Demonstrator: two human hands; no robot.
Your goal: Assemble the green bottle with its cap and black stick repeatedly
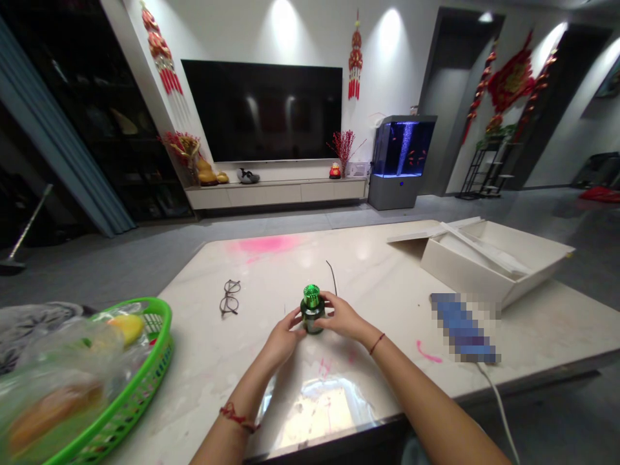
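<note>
A small dark green bottle (312, 316) with a shiny green cap (311, 296) stands upright on the marble-look table (368, 265). My left hand (285, 337) curls against its left side, fingers closed on it. From the right, my right hand (343, 316) has its thumb and fingers around the bottle. Black-framed glasses (230, 298) lie to the left of the bottle. Just behind my right hand, a thin black strip (332, 276) rests on the tabletop.
At the left is a green basket (167, 323) with plastic-wrapped food. An open white box (472, 274) sits at the right, with a blurred blue object (462, 328) and a white cable (501, 410) in front. Pink stains mark the table.
</note>
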